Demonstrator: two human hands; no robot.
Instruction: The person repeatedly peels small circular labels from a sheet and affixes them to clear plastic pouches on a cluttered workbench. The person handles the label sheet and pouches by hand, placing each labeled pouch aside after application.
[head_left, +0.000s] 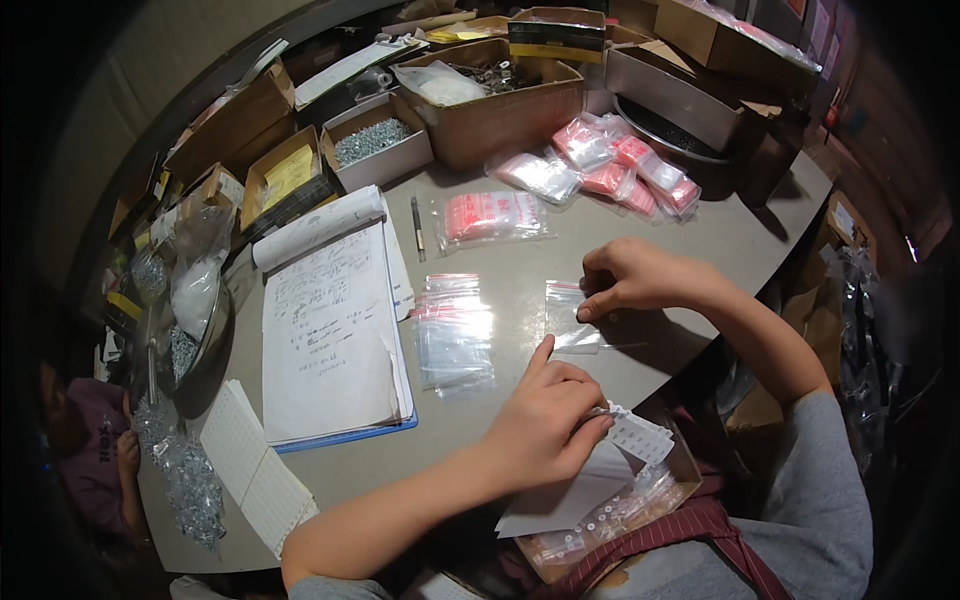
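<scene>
A small clear zip bag (568, 318) with a red line along its top lies flat on the grey table. My right hand (640, 275) is curled over its right side, thumb tip touching the bag; anything between the fingers is hidden. Close below the bag, my left hand (545, 420) stretches its index finger toward it. Between the thumb and the other fingers, that hand grips a white label sheet (640, 437) with small printed marks. Left of the bag lies a stack of flat clear zip bags (453, 340).
An open cardboard box (690, 475) with filled small bags and white paper sits at my lap. A written notepad (325, 340) and a pen (418, 230) lie left. Packs of red-marked bags (625, 165) and boxes of metal parts (375, 142) stand behind. A person (95, 450) sits far left.
</scene>
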